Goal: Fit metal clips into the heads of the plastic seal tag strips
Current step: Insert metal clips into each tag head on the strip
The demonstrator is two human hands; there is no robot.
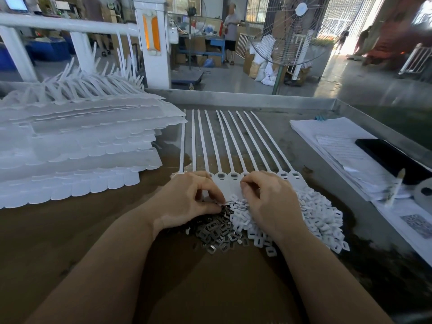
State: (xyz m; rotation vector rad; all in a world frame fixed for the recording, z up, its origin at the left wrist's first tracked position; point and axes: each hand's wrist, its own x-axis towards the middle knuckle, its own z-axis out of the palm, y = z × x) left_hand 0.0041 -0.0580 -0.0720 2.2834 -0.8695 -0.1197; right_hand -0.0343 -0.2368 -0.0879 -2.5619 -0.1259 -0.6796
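Observation:
A row of white plastic seal tag strips (230,146) lies flat on the table, tails pointing away, heads (221,176) toward me. A heap of small grey metal clips (217,232) sits in front of the heads, with a bigger heap of white plastic caps (318,216) to its right. My left hand (187,199) curls over the near edge of the clip heap, fingertips pinching among the clips. My right hand (268,199) rests on the cap heap with fingers curled by the strip heads; what it holds is hidden.
Tall stacks of white strip sheets (77,146) fill the left of the table. Papers (346,150), a black phone (392,160) and a tape roll (423,192) lie at the right. A raised metal rim (233,99) borders the far edge. A fan and people stand beyond.

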